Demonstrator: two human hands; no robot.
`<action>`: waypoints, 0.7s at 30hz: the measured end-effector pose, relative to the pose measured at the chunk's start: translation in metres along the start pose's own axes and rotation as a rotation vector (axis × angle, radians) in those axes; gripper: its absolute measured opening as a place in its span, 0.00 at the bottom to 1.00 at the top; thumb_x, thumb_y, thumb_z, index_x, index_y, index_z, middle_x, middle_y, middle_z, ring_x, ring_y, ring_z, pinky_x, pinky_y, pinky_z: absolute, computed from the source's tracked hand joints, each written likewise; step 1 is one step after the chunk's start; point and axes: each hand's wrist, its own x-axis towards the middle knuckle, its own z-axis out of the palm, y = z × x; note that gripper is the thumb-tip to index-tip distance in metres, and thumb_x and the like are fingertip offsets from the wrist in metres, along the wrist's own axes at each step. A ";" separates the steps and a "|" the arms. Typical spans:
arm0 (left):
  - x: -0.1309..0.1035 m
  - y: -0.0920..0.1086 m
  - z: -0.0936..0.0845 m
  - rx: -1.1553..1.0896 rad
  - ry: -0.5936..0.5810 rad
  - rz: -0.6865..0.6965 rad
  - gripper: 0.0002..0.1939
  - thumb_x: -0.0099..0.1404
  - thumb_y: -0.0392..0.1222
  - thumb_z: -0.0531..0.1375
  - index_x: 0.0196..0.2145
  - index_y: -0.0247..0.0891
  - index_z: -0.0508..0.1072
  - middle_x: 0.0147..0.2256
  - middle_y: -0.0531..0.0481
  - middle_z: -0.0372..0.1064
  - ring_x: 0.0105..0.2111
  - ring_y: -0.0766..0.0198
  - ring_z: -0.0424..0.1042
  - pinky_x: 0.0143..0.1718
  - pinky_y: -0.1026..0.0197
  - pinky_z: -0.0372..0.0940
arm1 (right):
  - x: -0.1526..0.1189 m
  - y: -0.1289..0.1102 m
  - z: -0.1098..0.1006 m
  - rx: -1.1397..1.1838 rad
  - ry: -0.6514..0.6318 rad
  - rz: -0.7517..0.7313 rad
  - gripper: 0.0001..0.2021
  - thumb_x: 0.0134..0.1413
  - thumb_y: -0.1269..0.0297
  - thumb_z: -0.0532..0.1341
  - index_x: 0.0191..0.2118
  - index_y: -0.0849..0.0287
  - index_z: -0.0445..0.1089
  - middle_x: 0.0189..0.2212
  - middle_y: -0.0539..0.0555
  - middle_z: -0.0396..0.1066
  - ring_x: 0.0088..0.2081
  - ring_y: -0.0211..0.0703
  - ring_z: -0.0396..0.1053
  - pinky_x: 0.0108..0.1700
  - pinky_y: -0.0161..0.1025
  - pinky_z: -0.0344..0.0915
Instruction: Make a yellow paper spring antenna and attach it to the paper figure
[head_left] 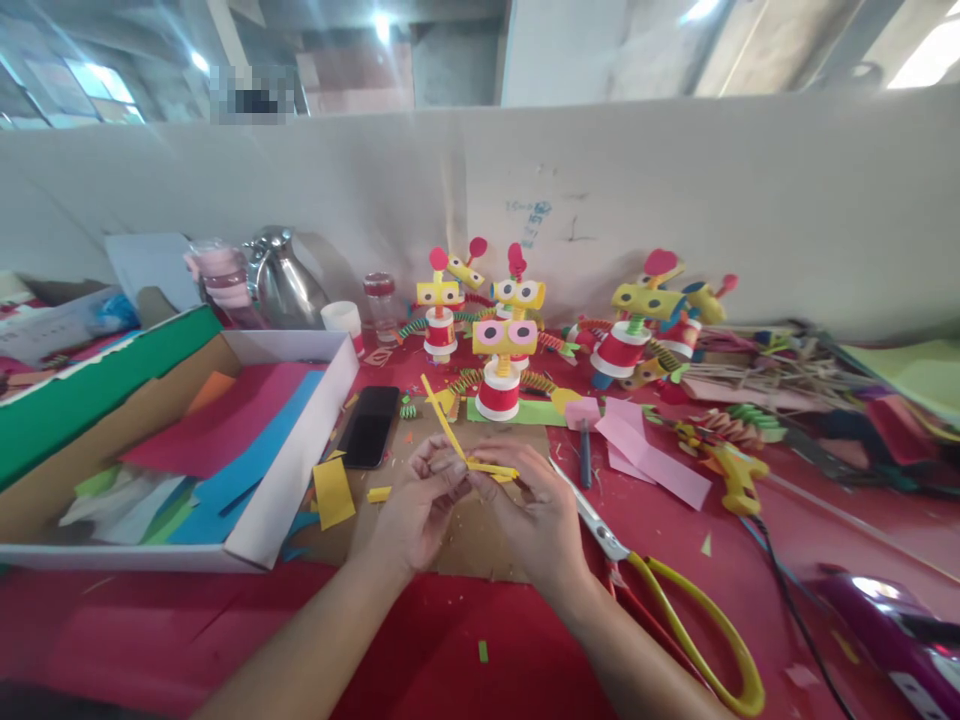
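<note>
My left hand (424,495) and my right hand (534,505) meet above a brown cardboard piece (480,550). Between their fingertips are narrow yellow paper strips (444,418). One strip sticks up to the left from my left fingers, which are pinched on it. Another part lies sideways, with the fingers of my right hand closed on it. Just beyond the hands stands a paper-cup figure (498,390) with a yellow tube head and pink eye patches. A yellow paper piece (334,492) lies left of my left hand.
A white box (289,430) of coloured paper stands left, beside a black phone (369,427). Yellow-handled scissors (705,610), pink paper (656,455) and a yellow glue gun (739,478) lie right. More cup figures (626,345), a steel jug (289,285) and a glass jar (381,300) stand behind.
</note>
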 end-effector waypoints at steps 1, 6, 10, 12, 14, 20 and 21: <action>0.000 -0.001 0.001 0.018 0.013 0.006 0.14 0.52 0.28 0.65 0.36 0.36 0.72 0.24 0.57 0.68 0.26 0.74 0.69 0.33 0.70 0.66 | 0.000 0.000 0.000 0.022 -0.002 0.016 0.09 0.52 0.73 0.62 0.37 0.52 0.75 0.39 0.52 0.75 0.44 0.44 0.70 0.49 0.42 0.66; -0.001 -0.002 0.005 0.048 0.011 0.007 0.10 0.52 0.28 0.64 0.34 0.34 0.75 0.33 0.50 0.75 0.35 0.68 0.73 0.43 0.65 0.67 | 0.004 0.001 -0.003 0.140 -0.037 0.186 0.08 0.53 0.71 0.61 0.36 0.53 0.76 0.38 0.54 0.75 0.43 0.45 0.71 0.47 0.42 0.66; -0.002 -0.001 0.005 0.027 0.025 -0.028 0.09 0.51 0.26 0.62 0.31 0.33 0.76 0.33 0.48 0.76 0.36 0.65 0.74 0.43 0.62 0.68 | 0.010 0.004 -0.009 0.223 -0.064 0.311 0.05 0.51 0.70 0.62 0.32 0.56 0.76 0.34 0.53 0.74 0.39 0.44 0.71 0.43 0.40 0.67; -0.001 0.000 0.004 0.030 0.062 -0.063 0.07 0.52 0.27 0.62 0.30 0.33 0.77 0.31 0.48 0.76 0.33 0.66 0.75 0.41 0.63 0.69 | 0.012 0.005 -0.013 0.261 -0.099 0.380 0.04 0.49 0.68 0.63 0.32 0.57 0.76 0.32 0.52 0.74 0.36 0.42 0.71 0.40 0.39 0.67; 0.000 0.001 0.004 0.035 0.086 -0.109 0.06 0.52 0.28 0.64 0.29 0.32 0.77 0.30 0.48 0.76 0.31 0.67 0.75 0.39 0.65 0.70 | 0.014 0.005 -0.017 0.306 -0.151 0.448 0.05 0.48 0.65 0.64 0.32 0.57 0.76 0.31 0.52 0.75 0.34 0.42 0.71 0.39 0.38 0.67; 0.000 0.000 0.003 0.039 0.083 -0.162 0.08 0.48 0.27 0.67 0.29 0.32 0.77 0.29 0.49 0.76 0.30 0.67 0.75 0.37 0.67 0.71 | 0.022 0.005 -0.026 0.353 -0.257 0.542 0.07 0.44 0.63 0.66 0.31 0.58 0.77 0.29 0.52 0.76 0.34 0.42 0.71 0.41 0.40 0.66; 0.000 -0.001 0.003 0.049 0.068 -0.155 0.09 0.48 0.27 0.67 0.30 0.32 0.77 0.29 0.49 0.76 0.31 0.67 0.75 0.38 0.67 0.70 | 0.023 0.004 -0.027 0.343 -0.254 0.545 0.07 0.44 0.63 0.66 0.31 0.58 0.77 0.29 0.52 0.76 0.34 0.42 0.71 0.41 0.40 0.66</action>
